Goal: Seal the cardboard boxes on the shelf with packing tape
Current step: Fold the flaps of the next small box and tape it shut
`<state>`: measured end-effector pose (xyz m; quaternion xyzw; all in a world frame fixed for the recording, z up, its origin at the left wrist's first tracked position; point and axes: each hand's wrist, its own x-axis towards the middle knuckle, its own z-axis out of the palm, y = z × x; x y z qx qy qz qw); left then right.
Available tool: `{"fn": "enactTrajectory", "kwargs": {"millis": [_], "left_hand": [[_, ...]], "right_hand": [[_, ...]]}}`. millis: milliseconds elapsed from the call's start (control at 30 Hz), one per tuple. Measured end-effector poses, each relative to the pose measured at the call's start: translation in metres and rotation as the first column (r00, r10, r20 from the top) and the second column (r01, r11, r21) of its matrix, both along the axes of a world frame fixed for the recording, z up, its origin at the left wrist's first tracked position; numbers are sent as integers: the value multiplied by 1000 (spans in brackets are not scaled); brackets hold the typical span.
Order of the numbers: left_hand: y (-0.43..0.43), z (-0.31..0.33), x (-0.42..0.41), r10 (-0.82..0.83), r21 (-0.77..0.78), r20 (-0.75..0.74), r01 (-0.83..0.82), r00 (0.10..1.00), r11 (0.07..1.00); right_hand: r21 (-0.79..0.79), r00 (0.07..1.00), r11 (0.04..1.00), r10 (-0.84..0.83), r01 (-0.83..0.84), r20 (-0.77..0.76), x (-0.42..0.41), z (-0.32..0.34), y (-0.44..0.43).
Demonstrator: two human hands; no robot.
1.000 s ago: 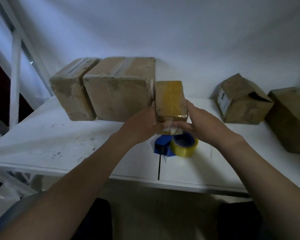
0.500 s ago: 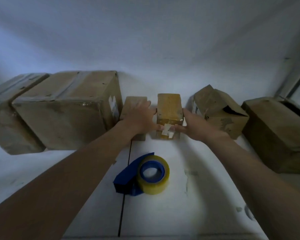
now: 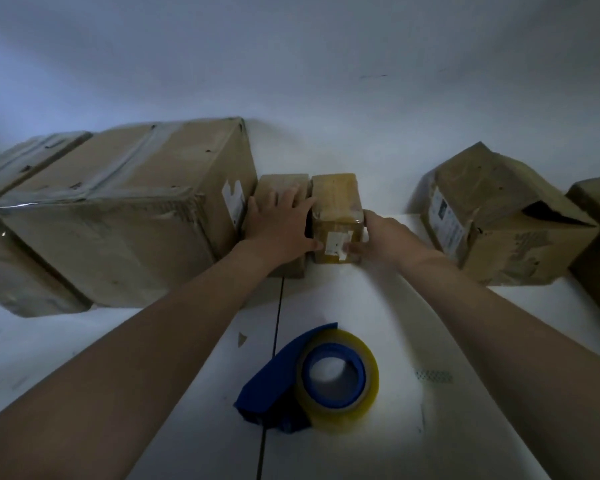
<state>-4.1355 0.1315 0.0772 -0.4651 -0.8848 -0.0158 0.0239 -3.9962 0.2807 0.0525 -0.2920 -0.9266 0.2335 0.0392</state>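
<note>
head view, dim light. taped small box stands in the back row on the shelf, touching the plain small box on its left and well apart from the crumpled box on its right. glossy yellowish tape covers its top and front, white label on the front face. looks sealed.

left hand: flat, fingers spread and straight on top of the plain small box, thumb against the taped small box's front-left edge. grips nothing. my read: it braces the neighbour so the two sit flush.

right hand: wrapped round the front-right corner of the taped small box, thumb on the front by the label, fingers down the right side. reads as squaring it into the row.

tape dispenser, blue, with its yellowish tape roll, lies on its side near the shelf's front, between the forearms, untouched. probably parked within reach for the next box.

big box, tape along its top seam, sits just left of the plain small box. crumpled box has a gaping flap at its right end, so likely the next one to tape.
</note>
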Motion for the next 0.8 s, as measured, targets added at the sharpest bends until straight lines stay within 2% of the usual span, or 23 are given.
{"fn": "enactTrajectory", "kwargs": {"millis": [233, 433, 533, 667, 800], "left_hand": [[-3, 14, 20, 5, -3, 8, -5, 1000, 1000], [7, 32, 72, -109, 71, -71, 115, 991, 991], [22, 40, 101, -165, 75, 61, 160, 984, 984], [49, 42, 139, -224, 87, 114, 215, 968, 973], [78, 39, 171, -243, 124, 248, 218, 938, 968]], "right_hand": [[54, 998, 997, -46, 47, -32, 50, 29, -8], [144, 997, 987, -60, 65, -38, 118, 57, -16], [98, 995, 991, -81, 87, -66, 153, 74, -16], [125, 990, 987, -90, 103, -111, 202, 85, -1], [144, 964, 962, -206, 231, -169, 230, 82, 38]]}}
